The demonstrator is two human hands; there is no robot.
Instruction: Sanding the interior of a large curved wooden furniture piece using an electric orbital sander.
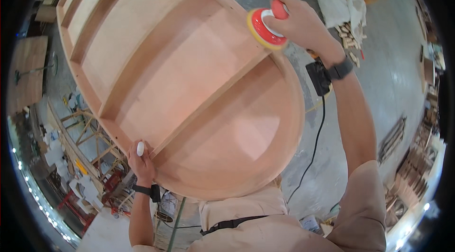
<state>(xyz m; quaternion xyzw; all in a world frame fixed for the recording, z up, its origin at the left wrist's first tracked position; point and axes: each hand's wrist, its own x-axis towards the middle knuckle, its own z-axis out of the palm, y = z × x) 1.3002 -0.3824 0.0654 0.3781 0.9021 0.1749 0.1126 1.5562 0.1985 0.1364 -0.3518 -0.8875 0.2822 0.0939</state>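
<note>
A large pale wooden frame (222, 92) lies before me, with cross ribs dividing it into several shallow compartments and a rounded end nearest my body. My right hand (303, 22) is closed around the knob of a red round sander (268, 29) with a white ring and a yellow pad. The sander rests at the frame's far right rim, by the end of a rib. At the near left rim my left hand (141, 164) grips the frame's edge, beside the other end of that rib. Something white and oval (140, 148) shows at its thumb, perhaps a finger cover.
A black box (318, 77) at my right wrist trails a black cable (310, 157). Beyond the frame stand a white sack (334, 1) and wood offcuts (348, 36). Wooden lattice (90, 131) and clutter lie at the left; stacked wood pieces (412, 176) line the right.
</note>
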